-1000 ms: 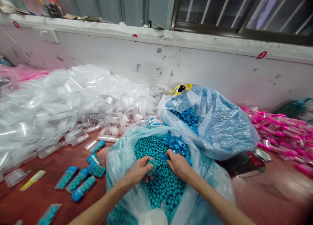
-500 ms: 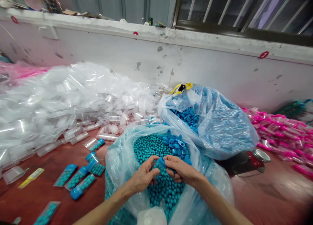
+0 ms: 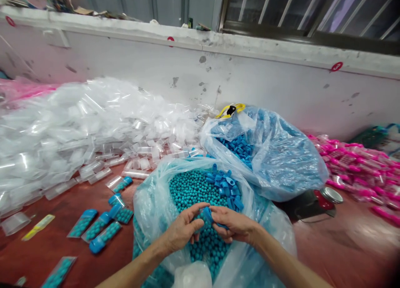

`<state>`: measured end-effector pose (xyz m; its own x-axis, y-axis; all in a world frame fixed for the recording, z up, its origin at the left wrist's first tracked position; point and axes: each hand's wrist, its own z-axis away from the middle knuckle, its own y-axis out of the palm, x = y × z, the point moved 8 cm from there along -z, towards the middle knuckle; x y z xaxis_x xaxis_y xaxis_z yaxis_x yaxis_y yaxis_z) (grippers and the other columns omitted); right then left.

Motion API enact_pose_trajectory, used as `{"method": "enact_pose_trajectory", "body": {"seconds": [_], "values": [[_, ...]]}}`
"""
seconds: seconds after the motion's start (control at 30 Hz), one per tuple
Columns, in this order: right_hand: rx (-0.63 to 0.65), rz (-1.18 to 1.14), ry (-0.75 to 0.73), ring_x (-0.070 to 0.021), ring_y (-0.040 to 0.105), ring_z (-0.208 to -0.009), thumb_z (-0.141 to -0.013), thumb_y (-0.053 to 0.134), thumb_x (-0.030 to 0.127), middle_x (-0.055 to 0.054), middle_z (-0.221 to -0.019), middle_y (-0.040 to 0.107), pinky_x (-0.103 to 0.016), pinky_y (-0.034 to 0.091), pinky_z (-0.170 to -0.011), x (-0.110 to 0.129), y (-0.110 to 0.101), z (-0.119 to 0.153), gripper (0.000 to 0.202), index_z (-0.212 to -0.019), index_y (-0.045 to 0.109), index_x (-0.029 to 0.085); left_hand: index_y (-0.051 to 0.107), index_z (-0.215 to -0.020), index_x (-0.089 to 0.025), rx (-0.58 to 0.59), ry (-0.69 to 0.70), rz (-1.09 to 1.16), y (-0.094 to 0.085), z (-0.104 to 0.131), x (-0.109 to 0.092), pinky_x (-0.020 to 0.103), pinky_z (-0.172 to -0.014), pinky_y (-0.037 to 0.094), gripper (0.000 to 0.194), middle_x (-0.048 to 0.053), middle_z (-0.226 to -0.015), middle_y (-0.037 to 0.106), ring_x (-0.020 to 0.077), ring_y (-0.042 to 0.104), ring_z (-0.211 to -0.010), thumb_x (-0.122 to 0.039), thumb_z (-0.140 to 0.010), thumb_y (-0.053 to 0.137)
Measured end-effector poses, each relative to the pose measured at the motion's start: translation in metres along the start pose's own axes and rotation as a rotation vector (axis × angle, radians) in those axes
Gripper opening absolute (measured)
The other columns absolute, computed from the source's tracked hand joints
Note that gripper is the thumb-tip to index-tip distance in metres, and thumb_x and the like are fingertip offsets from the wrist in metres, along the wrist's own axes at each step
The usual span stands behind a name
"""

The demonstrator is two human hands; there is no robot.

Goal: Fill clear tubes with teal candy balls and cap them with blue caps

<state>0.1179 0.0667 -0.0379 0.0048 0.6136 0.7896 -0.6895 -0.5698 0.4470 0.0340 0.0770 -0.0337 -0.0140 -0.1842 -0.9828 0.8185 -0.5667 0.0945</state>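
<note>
Left hand [image 3: 186,225]: mine, pinching what appears to be a clear bead-filled tube [image 3: 201,216], mostly hidden between thumb and forefinger. Right hand [image 3: 233,224]: mine, grasping a blue cap [image 3: 207,214] against my left fingertips; a second blue piece [image 3: 221,226] is showing under its fingers. Teal beads [image 3: 190,188]: lying below both hands in an open plastic bag [image 3: 151,196]. Loose blue caps [image 3: 222,181]: heaping just beyond my right hand. Capped bead tubes [image 3: 105,237]: lying left of my left hand. Step, by my judgement: capping. Next move: probably calling for squaring the cap and pressing firmly, left hand steadying.
</note>
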Motion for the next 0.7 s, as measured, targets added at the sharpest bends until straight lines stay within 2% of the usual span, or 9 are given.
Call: {"method": "enact_pose_trajectory", "body": {"seconds": [0.23,0.37,0.5,0.6,0.7], "values": [[0.117,-0.054,0.029,-0.0025,0.020,-0.027,-0.065,0.064,0.053,0.014,-0.038,0.041,-0.014,0.034,-0.031,-0.009,0.006,0.000,0.045,-0.083,0.037,0.021,0.041,-0.123,-0.018,0.035,-0.003,-0.040,0.007,0.006,-0.012,0.017,-0.041,0.033,0.050,0.002,-0.084,0.058,0.0032,0.040,-0.043,-0.034,-0.076,0.050],[0.162,-0.059,0.007,-0.0013,0.021,-0.025,-0.066,0.063,0.053,0.014,-0.038,0.041,-0.015,0.038,-0.032,-0.009,0.008,-0.001,0.043,-0.077,0.038,0.020,0.049,-0.115,-0.020,0.042,0.010,-0.020,0.008,0.006,-0.015,0.017,-0.042,0.032,0.040,0.000,-0.080,0.054,0.0030,0.036,-0.044,-0.034,-0.077,0.049],[0.205,-0.047,0.031,-0.0014,0.022,-0.025,-0.063,0.064,0.056,0.014,-0.036,0.039,-0.016,0.040,-0.034,-0.014,0.012,0.000,0.047,-0.082,0.041,0.019,0.050,-0.108,-0.020,0.040,0.012,-0.057,0.011,0.009,-0.016,0.016,-0.041,0.030,0.032,-0.001,-0.078,0.053,0.0029,0.035,-0.044,-0.032,-0.079,0.047],[0.129,-0.027,0.009,-0.0013,0.021,-0.026,-0.063,0.063,0.057,0.015,-0.036,0.035,-0.015,0.040,-0.034,-0.012,0.010,-0.003,0.050,-0.088,0.043,0.019,0.051,-0.107,-0.020,-0.016,0.025,-0.085,0.012,0.010,-0.014,0.015,-0.042,0.031,0.030,-0.002,-0.077,0.054,0.0038,0.036,-0.046,-0.030,-0.079,0.046],[-0.046,0.013,-0.008,-0.0012,0.019,-0.028,-0.067,0.061,0.055,0.015,-0.038,0.032,-0.013,0.036,-0.031,-0.006,0.003,-0.006,0.045,-0.087,0.043,0.019,0.050,-0.104,-0.021,-0.194,-0.002,-0.107,0.002,0.008,-0.005,0.016,-0.041,0.031,0.028,-0.003,-0.074,0.054,0.0042,0.038,-0.044,-0.031,-0.078,0.045]]}}
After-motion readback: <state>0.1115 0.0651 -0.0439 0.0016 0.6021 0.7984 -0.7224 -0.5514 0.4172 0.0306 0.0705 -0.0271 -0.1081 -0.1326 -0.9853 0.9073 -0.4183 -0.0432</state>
